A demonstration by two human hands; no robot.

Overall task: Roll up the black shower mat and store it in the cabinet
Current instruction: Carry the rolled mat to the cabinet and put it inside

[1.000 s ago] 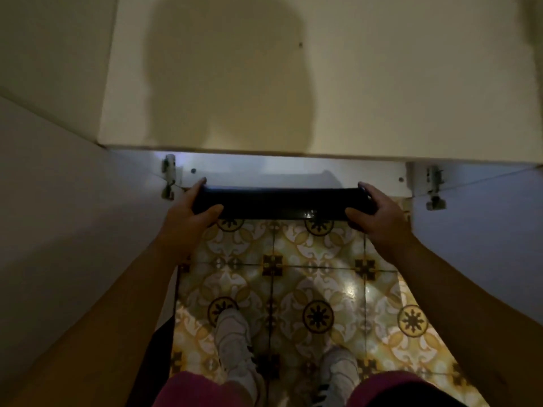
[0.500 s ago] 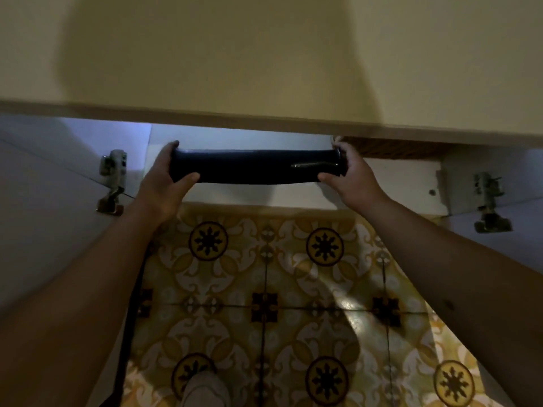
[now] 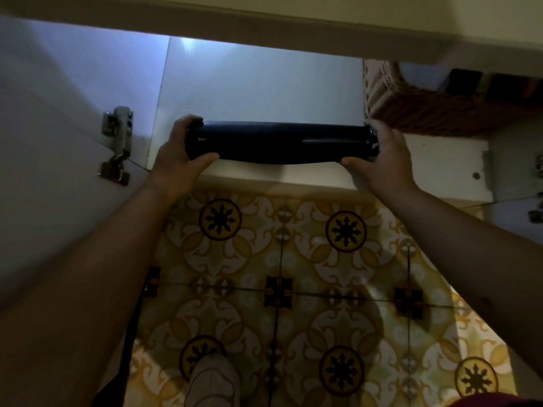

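The cabinet [image 3: 258, 92] opening at upper centre of the frame is bare behind the rolled black shower mat [image 3: 279, 141], which spans almost the whole clear width at the front lip. On the upper right a woven basket [image 3: 417, 104] fills the shelf, touching the right hand [image 3: 382, 160]. The counter edge [image 3: 235, 33] overhangs along the top. At left, the open door [image 3: 44, 171] and its hinge [image 3: 117, 145] flank the left hand [image 3: 176, 160].

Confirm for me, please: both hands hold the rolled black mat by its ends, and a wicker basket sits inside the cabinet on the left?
Not quite. The head view shows the wicker basket on the right, not the left. Both the left hand and the right hand do hold the rolled mat by its ends.
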